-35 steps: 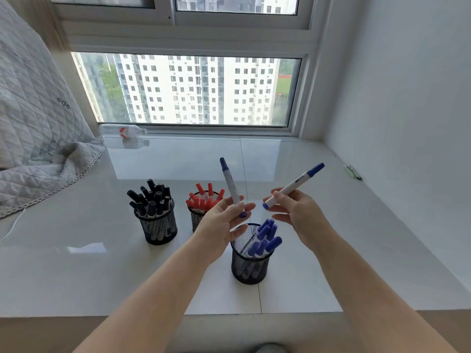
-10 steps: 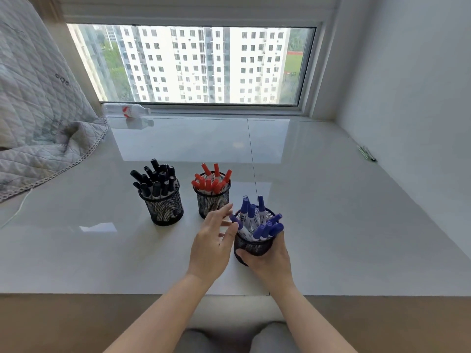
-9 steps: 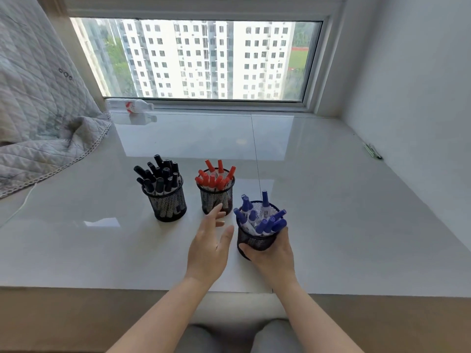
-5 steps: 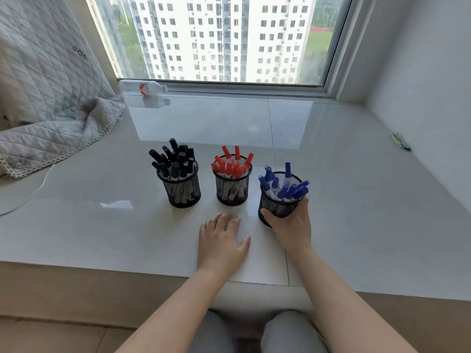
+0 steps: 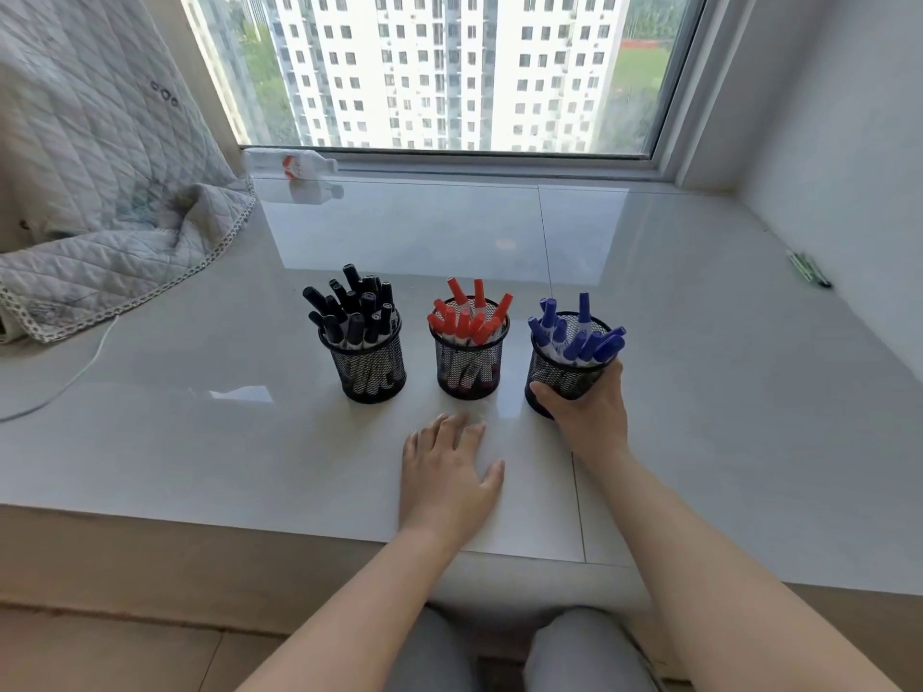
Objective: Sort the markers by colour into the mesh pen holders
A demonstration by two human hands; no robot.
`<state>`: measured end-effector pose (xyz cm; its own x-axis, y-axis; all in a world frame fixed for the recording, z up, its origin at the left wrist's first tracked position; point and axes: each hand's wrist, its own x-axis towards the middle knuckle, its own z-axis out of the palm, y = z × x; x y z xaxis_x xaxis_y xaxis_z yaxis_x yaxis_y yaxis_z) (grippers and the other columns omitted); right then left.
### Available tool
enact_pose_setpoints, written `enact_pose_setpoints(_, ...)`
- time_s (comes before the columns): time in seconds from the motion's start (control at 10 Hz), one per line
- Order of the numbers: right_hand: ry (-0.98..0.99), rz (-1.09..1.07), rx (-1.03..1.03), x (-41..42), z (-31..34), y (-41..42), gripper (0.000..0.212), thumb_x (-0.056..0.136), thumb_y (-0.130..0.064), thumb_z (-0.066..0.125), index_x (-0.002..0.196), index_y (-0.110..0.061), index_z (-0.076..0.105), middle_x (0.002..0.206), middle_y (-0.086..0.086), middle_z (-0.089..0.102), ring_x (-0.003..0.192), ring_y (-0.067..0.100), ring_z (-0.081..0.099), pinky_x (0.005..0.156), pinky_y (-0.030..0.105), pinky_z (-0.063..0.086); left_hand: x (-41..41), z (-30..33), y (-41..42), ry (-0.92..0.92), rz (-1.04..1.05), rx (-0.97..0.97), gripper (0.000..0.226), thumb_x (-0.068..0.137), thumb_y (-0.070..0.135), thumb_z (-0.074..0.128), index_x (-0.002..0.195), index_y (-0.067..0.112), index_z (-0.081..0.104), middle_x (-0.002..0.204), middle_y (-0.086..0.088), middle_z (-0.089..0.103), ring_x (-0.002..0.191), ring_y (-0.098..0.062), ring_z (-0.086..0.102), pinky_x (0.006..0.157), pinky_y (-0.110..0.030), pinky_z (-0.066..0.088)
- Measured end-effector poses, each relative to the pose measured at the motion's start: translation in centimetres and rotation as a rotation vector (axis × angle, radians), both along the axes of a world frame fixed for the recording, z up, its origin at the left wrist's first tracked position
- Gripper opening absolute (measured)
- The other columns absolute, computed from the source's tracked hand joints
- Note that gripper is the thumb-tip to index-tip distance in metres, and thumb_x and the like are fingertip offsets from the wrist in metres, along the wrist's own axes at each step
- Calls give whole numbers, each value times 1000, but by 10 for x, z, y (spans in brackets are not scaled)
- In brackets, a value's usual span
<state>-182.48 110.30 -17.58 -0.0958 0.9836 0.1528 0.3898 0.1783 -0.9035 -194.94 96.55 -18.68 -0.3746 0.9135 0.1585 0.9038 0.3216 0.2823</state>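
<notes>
While right hand (image 5: 592,417) grasps their mesh holder (image 5: 562,377), blue markers (image 5: 579,337) caps-up, fanned rightward; left hand (image 5: 447,479) flat, released.

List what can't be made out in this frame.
- Head view: marker barrels in the three holders, dim behind dark mesh.
- Near side of the blue-marker holder, covered by the right hand.
- Green items by the right wall: too small to identify.
- Bottle label: too small to read.
</notes>
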Motion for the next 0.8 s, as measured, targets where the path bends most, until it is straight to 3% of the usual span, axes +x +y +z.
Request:
enact_pose_setpoints(0.3, -38, -12, -16, -3, 2, 12, 88, 62, -40, 78, 132, -28, 25, 131, -6, 49, 116, 20, 52, 88, 29, 39, 0, 0, 1, -22, 12, 38, 52, 86, 51, 37, 134, 30, 40, 143, 8, 34, 134, -14, 23, 113, -35, 11)
enact_pose_setpoints(0.5, -40, 0, -112, 0, 3, 12, 84, 62, -39, 80, 127, -17, 30, 126, 0, 53, 112, 22, 55, 84, 30, 43, 0, 3, 1, -75, 23, 58, 48, 85, 46, 44, 130, 28, 46, 138, 9, 40, 130, -14, 29, 111, -32, 14)
enact_pose_setpoints(0.6, -1, 1, -182, 10, 6, -6, 88, 68, -30, 79, 136, -13, 27, 133, 2, 46, 119, 19, 48, 93, 33, 43, 2, 11, -5, -251, 4, 165, 36, 86, 33, 53, 121, 23, 54, 126, 7, 50, 119, -14, 42, 104, -25, 27)
enact_pose_setpoints(0.7, 79, -80, -189, 32, 14, -35, 75, 78, -25, 72, 138, -12, 29, 134, 6, 41, 120, 19, 43, 98, 34, 39, -1, 19, -32, -549, 49, 384, 25, 85, 11, 59, 102, 29, 61, 106, 13, 55, 99, -4, 55, 92, -24, 43)
enact_pose_setpoints(0.8, 188, -195, -98, 65, 28, -73, 41, 84, -17, 64, 120, -23, 46, 119, 1, 54, 113, 18, 52, 88, 28, 43, 5, 1, -95, -509, -86, 543, 30, 83, 9, 59, 90, 39, 60, 98, 20, 54, 84, 3, 57, 78, -12, 46)
